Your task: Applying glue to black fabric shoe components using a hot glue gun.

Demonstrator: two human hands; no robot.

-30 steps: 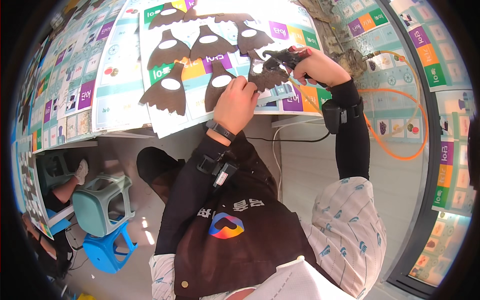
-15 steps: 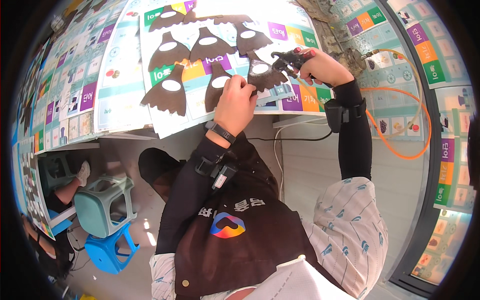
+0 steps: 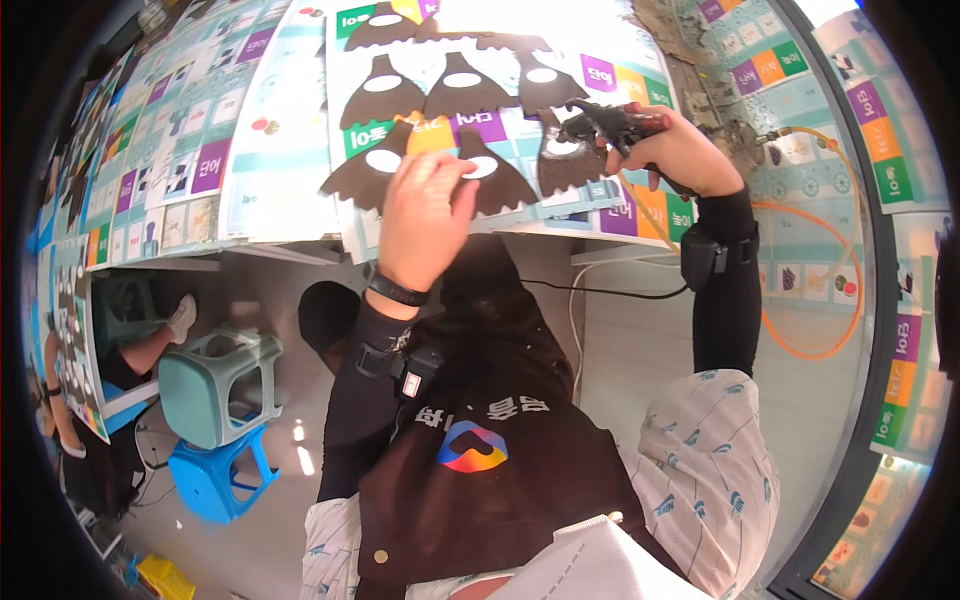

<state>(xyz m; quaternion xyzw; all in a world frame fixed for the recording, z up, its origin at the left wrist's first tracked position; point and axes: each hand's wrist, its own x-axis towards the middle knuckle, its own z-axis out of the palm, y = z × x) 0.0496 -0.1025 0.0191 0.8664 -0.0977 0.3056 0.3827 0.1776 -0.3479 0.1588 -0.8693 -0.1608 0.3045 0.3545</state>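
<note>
Clasping a spray gun (image 3: 622,124) is right grip (image 3: 692,152); left of gun, left grip (image 3: 428,212) is spread over brown cutouts (image 3: 508,192) near lettering (image 3: 432,136).

lettering on sheets (image 3: 285,185), apron (image 3: 510,520) and shirt (image 3: 705,490)
white characters are carried by the sheets' coloured blocks (image 3: 210,167) and the apron; small teal marks by the shirt.

Grey-green plastic stool (image 3: 200,402), blue stool (image 3: 203,490) just beside it, yellow object (image 3: 166,578) on floor (image 3: 262,545)
</note>
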